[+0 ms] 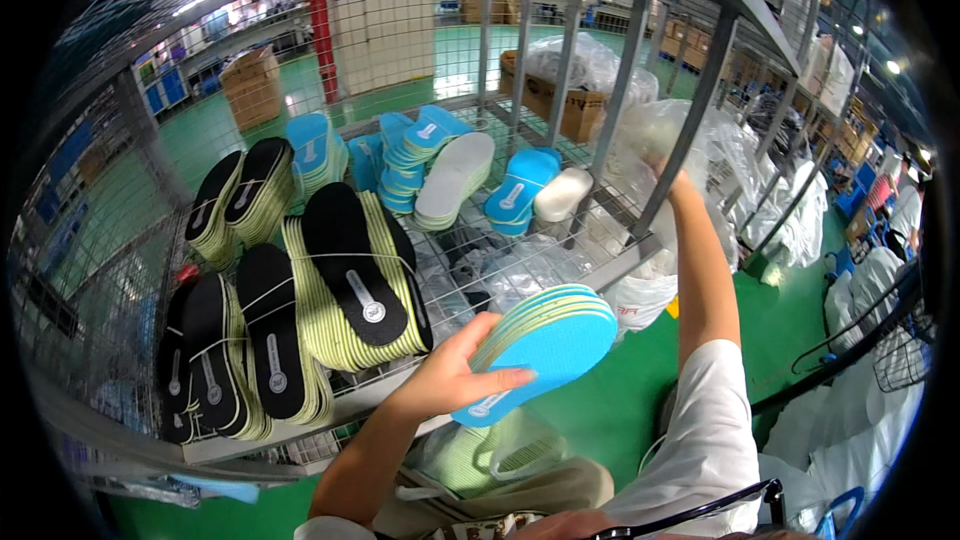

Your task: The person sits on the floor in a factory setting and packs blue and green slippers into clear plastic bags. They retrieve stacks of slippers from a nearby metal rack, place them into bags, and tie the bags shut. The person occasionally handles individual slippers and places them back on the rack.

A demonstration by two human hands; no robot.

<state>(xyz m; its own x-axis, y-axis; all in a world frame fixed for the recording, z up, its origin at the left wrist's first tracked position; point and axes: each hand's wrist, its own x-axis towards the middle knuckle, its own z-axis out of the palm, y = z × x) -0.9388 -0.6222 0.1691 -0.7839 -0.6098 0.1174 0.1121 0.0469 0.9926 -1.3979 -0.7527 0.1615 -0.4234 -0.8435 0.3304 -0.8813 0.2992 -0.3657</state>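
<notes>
My left hand [450, 372] is closed round a stack of blue insoles [560, 340] with yellow-green edges, in front of the wire rack. The thumb lies across the top blue face. My right arm stretches far forward along the rack's right side. My right hand [660, 168] is at the clear plastic bags [640, 145] by a rack post; its fingers are hidden by the plastic. Below the held stack, a clear bag of yellow-green insoles [490, 455] rests near my lap. On the rack shelf stand tied stacks of black insoles [355, 280].
Blue insole stacks [522, 185], a grey insole stack [455, 180] and a white rounded object [564, 194] sit on the shelf [350, 408]. Grey posts [690, 120] edge the rack. A cardboard box [575, 110] stands behind it. White bags [800, 205] lie to the right.
</notes>
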